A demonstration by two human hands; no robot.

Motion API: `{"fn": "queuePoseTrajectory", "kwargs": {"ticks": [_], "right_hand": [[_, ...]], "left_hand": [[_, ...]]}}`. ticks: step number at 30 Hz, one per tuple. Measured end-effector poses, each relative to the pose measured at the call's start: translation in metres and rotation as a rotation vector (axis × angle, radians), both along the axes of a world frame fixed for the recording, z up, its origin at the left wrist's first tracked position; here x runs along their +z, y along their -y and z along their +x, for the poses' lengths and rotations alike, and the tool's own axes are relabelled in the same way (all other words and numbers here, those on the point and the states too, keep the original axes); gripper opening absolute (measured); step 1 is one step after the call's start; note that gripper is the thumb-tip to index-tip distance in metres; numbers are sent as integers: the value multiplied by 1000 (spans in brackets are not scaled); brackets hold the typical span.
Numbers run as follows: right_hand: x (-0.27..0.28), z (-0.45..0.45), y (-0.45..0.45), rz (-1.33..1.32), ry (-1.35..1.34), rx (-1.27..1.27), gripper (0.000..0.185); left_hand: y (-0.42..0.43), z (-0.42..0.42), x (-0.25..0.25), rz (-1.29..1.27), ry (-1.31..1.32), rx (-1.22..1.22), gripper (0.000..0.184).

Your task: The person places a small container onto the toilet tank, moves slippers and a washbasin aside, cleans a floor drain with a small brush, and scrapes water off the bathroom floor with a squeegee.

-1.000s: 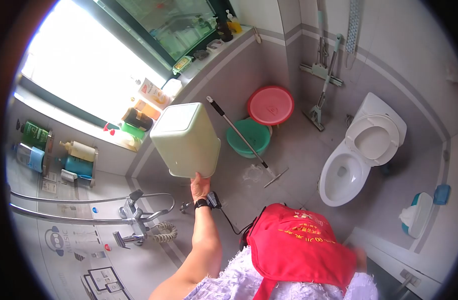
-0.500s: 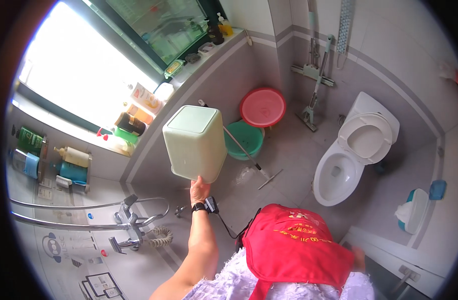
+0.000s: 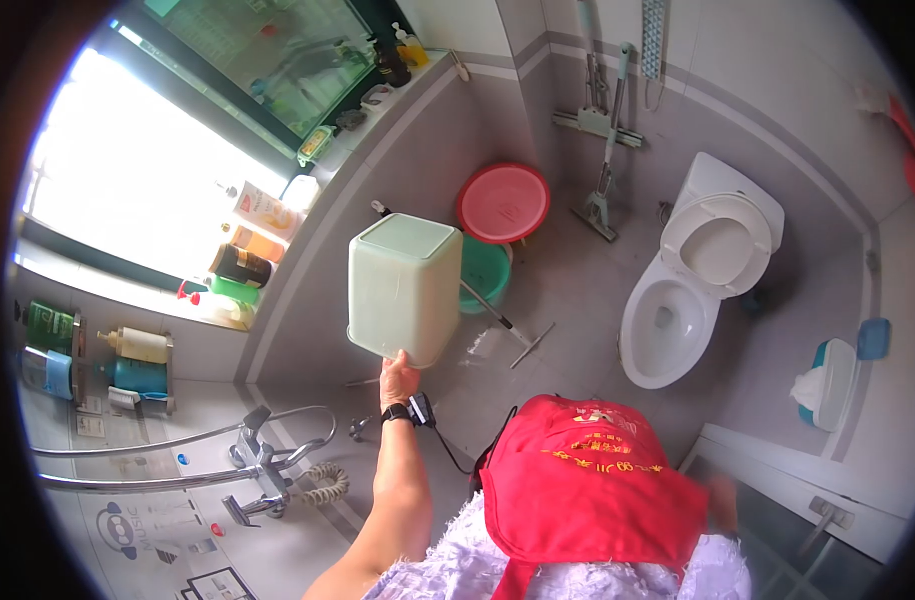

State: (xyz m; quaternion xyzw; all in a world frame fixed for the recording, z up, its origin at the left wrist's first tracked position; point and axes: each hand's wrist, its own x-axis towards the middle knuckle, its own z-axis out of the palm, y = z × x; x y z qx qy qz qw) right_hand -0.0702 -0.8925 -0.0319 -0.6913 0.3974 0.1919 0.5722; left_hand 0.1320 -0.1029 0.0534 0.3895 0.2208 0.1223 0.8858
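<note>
- Left hand [image 3: 400, 380], arm stretched forward: fingers closed on the rim of a pale green bin [image 3: 403, 300]; how far they reach inside is hidden.
- Bin held up in the air, tipped over, its base uppermost and the rim low by the wrist.
- Dark wristband [image 3: 397, 412] on that arm; a small dark device [image 3: 421, 408] beside it, cable running back toward the body.
- Right hand [image 3: 721, 500] blurred at the edge of the red apron [image 3: 590, 490]; cannot tell how far its fingers are spread or whether it has hold of anything.
- Beyond the bin: green basin [image 3: 486, 272], partly covered from view, with a red basin [image 3: 503, 203] just beside it.
- Squeegee [image 3: 532, 345] with its head on the grey floor [image 3: 568, 310], handle passing behind the bin.
- Toilet [image 3: 668, 335] to the right, lid raised.
- Mixer tap [image 3: 261, 450] on the left wall, well apart from the bin.
</note>
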Motion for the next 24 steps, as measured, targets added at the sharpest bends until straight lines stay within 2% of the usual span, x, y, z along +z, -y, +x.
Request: {"fn": "queuePoseTrajectory", "kwargs": {"ticks": [1,3,13,21,24], "right_hand": [[-21,-13,14,-60,157,194,16],[-38,-20,25,-108,292,388,16],[-32,-20,23,-34,187,298,16],[-23,-6,20,-41,205,358,15],[10,8,0,-65,217,346,15]], "left_hand": [[1,1,-2,-8,4,-7,47],[2,2,-3,-21,15,-17,47],[14,-4,12,-11,-51,10,44],[15,-16,23,19,-60,13,41],[-5,-22,-4,114,-165,9,37]]}}
